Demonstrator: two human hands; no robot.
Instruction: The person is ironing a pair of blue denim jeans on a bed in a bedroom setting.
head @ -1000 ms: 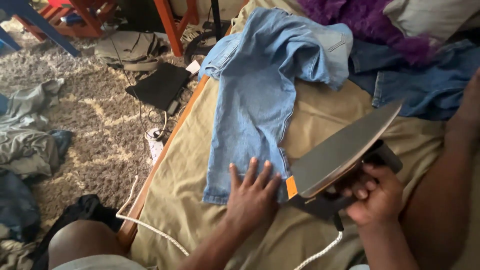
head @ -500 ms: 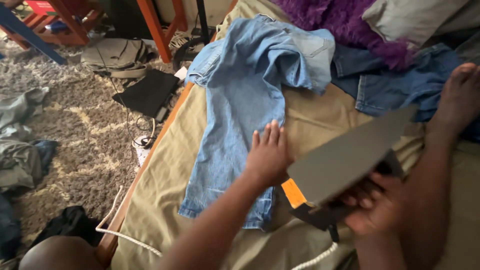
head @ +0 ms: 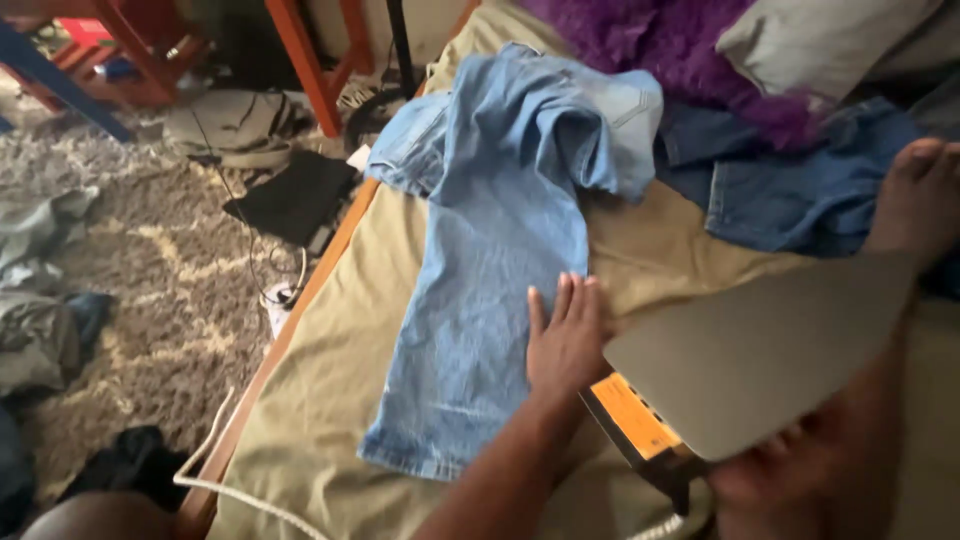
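Light blue jeans (head: 500,250) lie spread over a tan sheet (head: 330,380) on a bed. My left hand (head: 565,335) rests flat on the right edge of one jean leg, fingers together and pointing away from me. My right hand (head: 790,480), blurred at the bottom right, grips the handle of a clothes iron (head: 760,360) with an orange and black body. The iron is lifted off the fabric and tilted, its grey soleplate facing up toward the camera, just right of my left hand.
Darker blue jeans (head: 800,190), a purple fluffy fabric (head: 700,50) and a pillow (head: 820,40) lie at the bed's far end. My foot (head: 915,195) rests at right. A white cord (head: 215,480) hangs off the bed. Shaggy rug (head: 150,290) holds clothes, a black pouch (head: 295,195), cables.
My left hand slid up the jean leg, then back a little and to the right. The iron rose closer to the camera and tilted further.
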